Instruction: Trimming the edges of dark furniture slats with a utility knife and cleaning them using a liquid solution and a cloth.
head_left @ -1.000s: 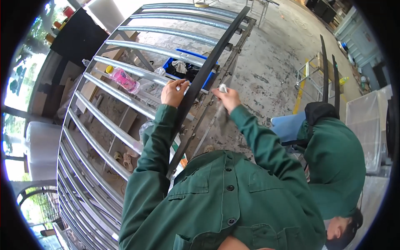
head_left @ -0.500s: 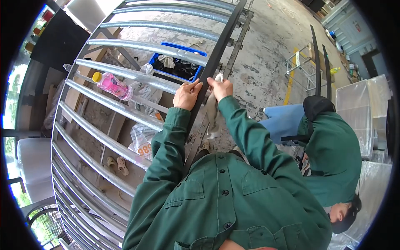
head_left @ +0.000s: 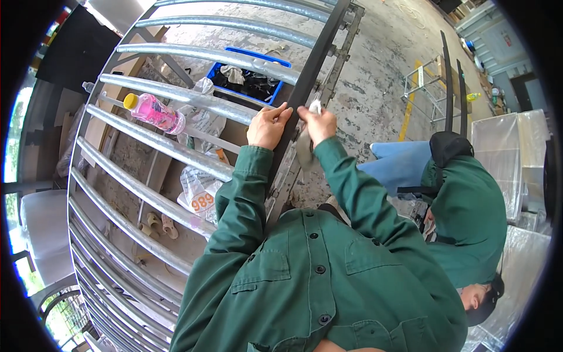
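My left hand (head_left: 267,125) is closed at the left edge of a long black bar (head_left: 302,85), its thumb and fingertips pressed against the bar. On the bar's other side, my right hand (head_left: 319,125) is closed around a pale rag (head_left: 304,151). Part of the rag pokes out above the fist and the rest hangs below it. The thumb of that hand points at the bar's right edge. Galvanized metal tubes (head_left: 202,101) run leftward from the black bar in a rack.
On the tubes lies a pink bottle with a yellow cap (head_left: 153,114). Below are a blue crate (head_left: 280,89) of dark pieces and plastic bags (head_left: 199,190). A co-worker in green (head_left: 469,205) crouches at right. A small step ladder (head_left: 431,94) stands beyond, near wrapped boxes (head_left: 498,152).
Both hands have shifted slightly along the bar, and the right fist sits a little farther from it. The rag hangs more bunched. My view has moved slightly.
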A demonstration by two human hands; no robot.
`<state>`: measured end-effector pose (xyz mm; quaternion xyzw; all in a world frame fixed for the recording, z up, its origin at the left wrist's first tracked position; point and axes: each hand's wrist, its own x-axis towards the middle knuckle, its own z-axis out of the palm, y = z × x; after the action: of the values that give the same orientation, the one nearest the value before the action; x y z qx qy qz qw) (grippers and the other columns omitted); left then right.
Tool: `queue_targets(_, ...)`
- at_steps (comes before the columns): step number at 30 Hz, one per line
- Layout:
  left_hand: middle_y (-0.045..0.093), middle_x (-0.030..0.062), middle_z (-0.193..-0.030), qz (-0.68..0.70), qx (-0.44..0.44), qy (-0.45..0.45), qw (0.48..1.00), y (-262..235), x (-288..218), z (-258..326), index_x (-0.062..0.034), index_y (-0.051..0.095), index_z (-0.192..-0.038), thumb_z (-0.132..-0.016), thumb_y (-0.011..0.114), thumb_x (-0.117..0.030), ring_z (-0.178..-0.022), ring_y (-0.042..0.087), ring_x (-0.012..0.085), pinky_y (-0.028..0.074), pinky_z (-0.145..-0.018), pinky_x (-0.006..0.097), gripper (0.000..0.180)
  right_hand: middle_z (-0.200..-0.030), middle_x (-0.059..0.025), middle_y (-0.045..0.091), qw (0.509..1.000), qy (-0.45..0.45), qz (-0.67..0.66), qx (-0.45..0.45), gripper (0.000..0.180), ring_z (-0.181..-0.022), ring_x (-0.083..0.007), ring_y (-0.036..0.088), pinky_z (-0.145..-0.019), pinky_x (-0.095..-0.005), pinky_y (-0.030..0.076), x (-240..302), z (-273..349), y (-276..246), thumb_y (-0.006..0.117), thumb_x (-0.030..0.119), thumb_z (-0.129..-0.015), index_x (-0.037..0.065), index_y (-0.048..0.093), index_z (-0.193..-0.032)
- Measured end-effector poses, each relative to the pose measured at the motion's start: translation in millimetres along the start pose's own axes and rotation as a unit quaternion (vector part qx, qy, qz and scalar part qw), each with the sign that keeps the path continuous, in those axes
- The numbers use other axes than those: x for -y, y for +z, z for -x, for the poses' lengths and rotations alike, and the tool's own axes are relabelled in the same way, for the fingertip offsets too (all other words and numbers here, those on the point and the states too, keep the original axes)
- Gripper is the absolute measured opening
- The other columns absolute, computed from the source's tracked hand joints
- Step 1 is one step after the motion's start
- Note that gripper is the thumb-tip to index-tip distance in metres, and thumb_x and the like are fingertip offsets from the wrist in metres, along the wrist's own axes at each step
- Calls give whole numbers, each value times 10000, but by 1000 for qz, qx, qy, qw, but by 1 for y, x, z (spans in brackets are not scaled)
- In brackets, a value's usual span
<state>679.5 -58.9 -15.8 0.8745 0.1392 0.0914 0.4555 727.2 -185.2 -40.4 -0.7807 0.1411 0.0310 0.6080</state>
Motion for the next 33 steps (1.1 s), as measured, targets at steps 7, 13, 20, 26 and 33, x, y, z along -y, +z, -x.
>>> queue_targets(7, 613, 98, -806, 9, 12, -7, 1000, 1, -3, 1, -147, 665, -1011, -786, 628, -382, -760, 597, 254, 463, -679, 341, 327, -673, -46, 614, 1000, -5, -22, -9, 219, -529, -112, 527, -481, -285, 403, 13, -26, -7, 746, 175, -686, -2, 624, -727)
queue_targets(13, 604, 101, -768, 10, -9, 2, 1000, -2, 4, 1, -142, 669, -997, -780, 636, -371, -726, 595, 257, 464, -654, 340, 318, -622, -75, 614, 999, 0, -31, 23, 313, -532, -148, 557, -525, -318, 442, 17, 18, -4, 734, 246, -654, -33, 621, -741)
queue_targets(20, 603, 102, -764, 5, -2, -6, 1000, -2, -2, -3, -139, 668, -999, -777, 638, -369, -731, 595, 260, 464, -660, 345, 320, -643, -43, 604, 1000, 3, 5, -4, 229, -542, -109, 530, -496, -285, 405, 17, -14, -4, 740, 180, -697, -7, 614, -735)
queue_targets(26, 599, 108, -759, 14, -13, -2, 1000, 3, 0, 0, -143, 668, -1000, -782, 631, -373, -733, 594, 266, 463, -663, 349, 319, -653, -119, 644, 999, -35, -6, -26, 272, -588, -178, 612, -566, -324, 469, 3, 4, -3, 738, 252, -642, 9, 669, -743)
queue_targets(33, 601, 101, -768, 10, -4, -3, 1000, 2, 5, -2, -150, 671, -994, -779, 634, -379, -736, 596, 262, 466, -664, 348, 317, -665, -120, 641, 999, -26, 32, -14, 315, -598, -188, 603, -568, -340, 460, 8, 5, -4, 719, 295, -670, -5, 647, -735)
